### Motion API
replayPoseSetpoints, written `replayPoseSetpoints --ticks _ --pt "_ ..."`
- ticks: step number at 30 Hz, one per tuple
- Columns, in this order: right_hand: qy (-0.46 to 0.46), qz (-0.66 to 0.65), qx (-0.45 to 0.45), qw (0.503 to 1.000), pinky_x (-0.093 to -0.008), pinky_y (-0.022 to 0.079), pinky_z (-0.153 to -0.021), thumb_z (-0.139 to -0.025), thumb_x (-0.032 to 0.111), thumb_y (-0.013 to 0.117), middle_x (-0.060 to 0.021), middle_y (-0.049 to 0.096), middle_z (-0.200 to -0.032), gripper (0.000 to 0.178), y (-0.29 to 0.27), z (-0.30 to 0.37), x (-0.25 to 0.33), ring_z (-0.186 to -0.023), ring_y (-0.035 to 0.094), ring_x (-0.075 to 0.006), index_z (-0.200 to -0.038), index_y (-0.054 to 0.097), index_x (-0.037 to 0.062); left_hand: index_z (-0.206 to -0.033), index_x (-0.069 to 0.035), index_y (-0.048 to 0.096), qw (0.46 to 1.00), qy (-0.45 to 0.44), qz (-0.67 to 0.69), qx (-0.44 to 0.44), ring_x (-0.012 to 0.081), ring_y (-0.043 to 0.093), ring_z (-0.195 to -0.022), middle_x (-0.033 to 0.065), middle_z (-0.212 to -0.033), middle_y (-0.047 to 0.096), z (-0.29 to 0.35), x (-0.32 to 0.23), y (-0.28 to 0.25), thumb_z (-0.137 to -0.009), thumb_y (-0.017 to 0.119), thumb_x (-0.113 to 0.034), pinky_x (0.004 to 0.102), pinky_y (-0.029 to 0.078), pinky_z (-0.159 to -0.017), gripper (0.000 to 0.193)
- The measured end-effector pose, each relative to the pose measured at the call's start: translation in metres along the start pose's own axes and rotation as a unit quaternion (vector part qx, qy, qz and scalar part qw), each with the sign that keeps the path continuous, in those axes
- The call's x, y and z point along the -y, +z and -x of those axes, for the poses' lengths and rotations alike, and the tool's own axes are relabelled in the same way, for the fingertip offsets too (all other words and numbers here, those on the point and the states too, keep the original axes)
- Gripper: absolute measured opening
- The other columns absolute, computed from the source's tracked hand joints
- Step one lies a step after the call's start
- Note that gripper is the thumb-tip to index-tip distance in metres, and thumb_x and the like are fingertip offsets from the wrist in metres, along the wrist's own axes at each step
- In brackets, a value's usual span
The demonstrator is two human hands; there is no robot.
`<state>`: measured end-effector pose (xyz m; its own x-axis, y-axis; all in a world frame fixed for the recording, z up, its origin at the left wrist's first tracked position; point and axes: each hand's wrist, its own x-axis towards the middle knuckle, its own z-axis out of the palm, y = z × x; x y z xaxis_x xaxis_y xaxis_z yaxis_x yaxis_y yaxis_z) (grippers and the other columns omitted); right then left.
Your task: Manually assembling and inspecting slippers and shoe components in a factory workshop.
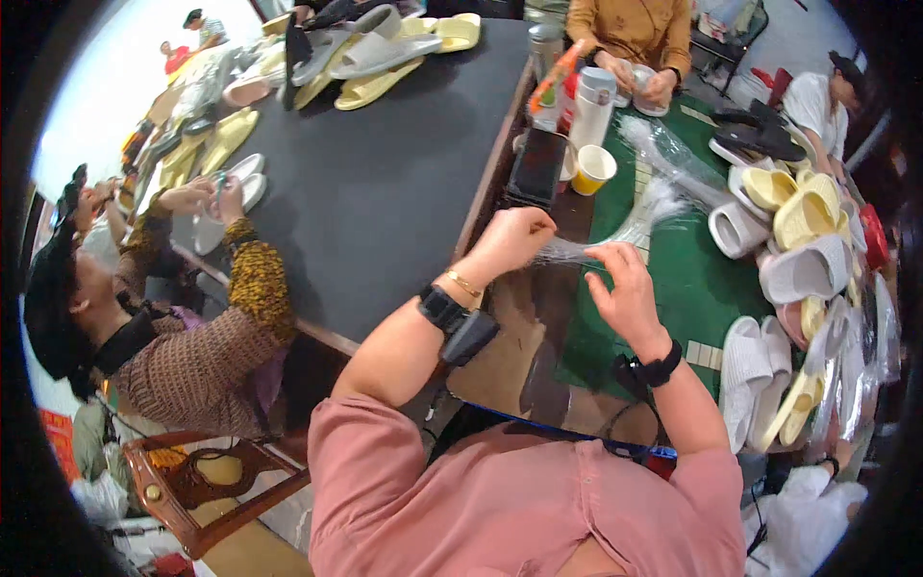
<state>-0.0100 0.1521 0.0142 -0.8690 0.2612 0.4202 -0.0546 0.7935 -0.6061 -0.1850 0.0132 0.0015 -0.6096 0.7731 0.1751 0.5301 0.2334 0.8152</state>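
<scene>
A bundle of thin clear plastic strands [632, 234] lies across the green mat [601, 332] and narrows toward my hands. My left hand [514, 238] is closed at the narrow end of the strands, its fingers bent in a pinch; exactly what lies between the fingertips is too small to see. Just right of it, my right hand [627, 291] has its fingers stretched out, the fingertips touching the strands and the thumb held apart below. A second clear bundle [668, 159] lies farther back on the mat.
Close beyond my left hand are a dark phone [536, 165], a yellow paper cup [594, 170] and a white bottle [591, 106]. Slippers [808, 267] pile up on the right. At left, a co-worker [202, 361] handles slippers beside the dark table [375, 183]. Another person [630, 34] works opposite.
</scene>
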Motion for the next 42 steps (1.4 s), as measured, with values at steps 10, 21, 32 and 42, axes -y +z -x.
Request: replayPoseSetpoints --ticks 10,21,32,42 --pt "-0.273 -0.022 0.160 0.948 -0.0445 0.035 -0.100 -0.070 0.017 0.072 -0.0095 0.062 -0.115 0.042 0.024 -0.041 0.079 -0.112 0.053 -0.0296 -0.111 0.065 0.0087 -0.111 -0.017 0.057 0.862 0.318 -0.395 -0.002 0.0187 0.053 -0.112 0.0054 -0.118 0.058 0.027 0.032 0.016 -0.079 0.059 -0.027 0.0344 0.045 -0.091 0.033" --pt "-0.207 -0.012 0.409 0.889 -0.0449 0.046 -0.092 -0.070 0.038 0.071 -0.0155 0.066 -0.109 0.058 0.027 -0.072 0.076 -0.104 0.061 -0.0335 -0.122 0.062 0.0131 -0.112 -0.015 0.058 0.884 0.287 -0.370 -0.008 0.0208 0.053 -0.113 0.0082 -0.118 0.058 0.041 0.042 0.018 -0.079 0.059 -0.027 0.0354 0.044 -0.093 0.034" --pt "-0.209 -0.068 0.456 0.863 -0.0439 0.041 -0.097 -0.069 0.033 0.069 -0.0126 0.065 -0.111 0.056 0.028 -0.076 0.078 -0.109 0.056 -0.0326 -0.119 0.061 0.0084 -0.112 -0.013 0.059 0.914 0.276 -0.296 0.009 0.0229 0.053 -0.113 0.0109 -0.119 0.058 0.050 0.054 0.019 -0.079 0.060 -0.027 0.0364 0.043 -0.096 0.036" --pt "-0.203 -0.091 0.396 0.891 -0.0436 0.035 -0.100 -0.066 0.025 0.072 -0.0102 0.062 -0.113 0.057 0.025 -0.062 0.059 -0.110 0.053 -0.0306 -0.119 0.059 0.0087 -0.113 -0.012 0.060 0.936 0.276 -0.218 0.030 0.0249 0.053 -0.113 0.0135 -0.119 0.058 0.054 0.066 0.021 -0.079 0.060 -0.027 0.0373 0.042 -0.098 0.037"
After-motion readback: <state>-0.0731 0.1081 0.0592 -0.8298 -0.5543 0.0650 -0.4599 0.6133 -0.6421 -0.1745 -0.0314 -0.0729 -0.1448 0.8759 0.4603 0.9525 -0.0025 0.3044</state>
